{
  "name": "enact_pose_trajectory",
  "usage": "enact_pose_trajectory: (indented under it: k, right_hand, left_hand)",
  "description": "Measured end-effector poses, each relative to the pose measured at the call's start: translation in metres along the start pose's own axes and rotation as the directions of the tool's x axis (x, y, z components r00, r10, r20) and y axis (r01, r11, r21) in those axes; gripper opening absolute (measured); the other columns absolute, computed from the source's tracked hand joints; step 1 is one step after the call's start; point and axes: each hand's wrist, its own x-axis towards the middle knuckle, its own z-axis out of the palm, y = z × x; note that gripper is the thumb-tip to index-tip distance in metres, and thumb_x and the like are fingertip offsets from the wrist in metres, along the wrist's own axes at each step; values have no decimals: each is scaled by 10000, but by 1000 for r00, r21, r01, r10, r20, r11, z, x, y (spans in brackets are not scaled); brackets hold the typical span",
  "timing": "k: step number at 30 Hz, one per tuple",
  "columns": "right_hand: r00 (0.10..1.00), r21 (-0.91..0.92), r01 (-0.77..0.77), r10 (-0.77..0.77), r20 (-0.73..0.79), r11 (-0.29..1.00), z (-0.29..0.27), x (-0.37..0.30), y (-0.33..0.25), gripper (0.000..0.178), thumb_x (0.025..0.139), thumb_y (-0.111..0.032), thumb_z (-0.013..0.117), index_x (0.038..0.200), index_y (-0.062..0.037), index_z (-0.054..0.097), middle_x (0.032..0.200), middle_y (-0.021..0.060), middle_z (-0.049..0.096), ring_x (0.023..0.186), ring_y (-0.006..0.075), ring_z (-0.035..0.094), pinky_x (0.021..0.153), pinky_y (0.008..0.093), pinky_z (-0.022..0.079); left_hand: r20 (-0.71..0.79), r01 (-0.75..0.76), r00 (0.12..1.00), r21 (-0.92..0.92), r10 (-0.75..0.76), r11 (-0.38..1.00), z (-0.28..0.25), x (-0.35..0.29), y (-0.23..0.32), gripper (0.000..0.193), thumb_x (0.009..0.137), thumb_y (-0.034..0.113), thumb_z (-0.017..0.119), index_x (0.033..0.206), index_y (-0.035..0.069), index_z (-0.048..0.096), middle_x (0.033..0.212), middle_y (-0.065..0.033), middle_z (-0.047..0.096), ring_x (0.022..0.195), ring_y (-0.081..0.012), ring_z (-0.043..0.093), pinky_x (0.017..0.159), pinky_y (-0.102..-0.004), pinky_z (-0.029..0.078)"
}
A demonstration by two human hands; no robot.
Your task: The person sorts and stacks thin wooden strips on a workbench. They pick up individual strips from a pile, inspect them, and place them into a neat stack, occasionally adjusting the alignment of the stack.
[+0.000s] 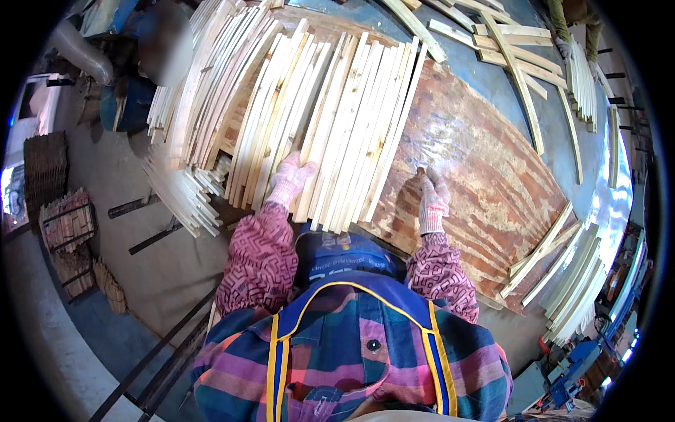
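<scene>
Pale wooden strips lie side by side on a brown, worn board in front of me. My left hand, in a light pinkish glove, rests on them at a gap between two groups, thumb apart from the fingers. The fingertips are partly hidden against the wood. To the right of the strips, my right hand is over the bare part of the board, gloved alike, with thumb and fingers apart. A small dark brown patch shows at its thumb tip; I cannot tell what it is. Patterned pink sleeves cover both forearms.
More strips are piled at the left, with a lower bundle beside them. Loose slats lie crossed at the far right. Other strips are stacked at the near right. Another person's hands are by a bundle at the far right.
</scene>
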Motion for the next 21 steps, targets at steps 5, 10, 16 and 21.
enact_pose_trajectory:
  k: [5, 10, 16, 21]
  right_hand:
    - [991, 108, -7, -7, 136, 994, 41, -32, -50, 496, 947, -187, 679, 1374, 20, 539, 1260, 145, 642, 1156, 221, 590, 980, 324, 480]
    - [861, 121, 240, -269, 432, 963, 189, -96, -88, 726, 878, -208, 742, 1466, 12, 377, 1342, 244, 569, 1233, 285, 563, 1042, 379, 473]
    - [798, 143, 27, -108, 592, 989, 318, -158, -80, 547, 849, -65, 743, 1334, -22, 493, 1069, 100, 686, 904, 187, 671, 763, 294, 556]
    - [726, 281, -47, -160, 669, 959, 435, -225, -65, 615, 825, 29, 719, 1362, -7, 423, 1048, 117, 657, 883, 226, 666, 762, 322, 587]
  left_hand:
    - [-50, -207, 977, -462, 208, 862, -25, -31, -54, 777, 896, 268, 734, 1465, -100, 353, 1510, -261, 414, 1403, -300, 425, 1102, -339, 409]
    - [65, -309, 885, -660, 462, 685, -44, -70, -54, 849, 880, 342, 753, 1490, -64, 324, 1419, -126, 504, 1283, -192, 480, 1058, -303, 413]
    - [-238, -575, 809, -507, 537, 642, -82, -60, -120, 821, 831, 235, 794, 1487, 16, 351, 1396, -136, 502, 1289, -215, 489, 1076, -340, 398]
    - [-199, -455, 880, -614, 431, 645, -183, -70, -192, 685, 818, 171, 798, 1395, 59, 446, 1340, -97, 551, 1219, -184, 545, 1011, -344, 465]
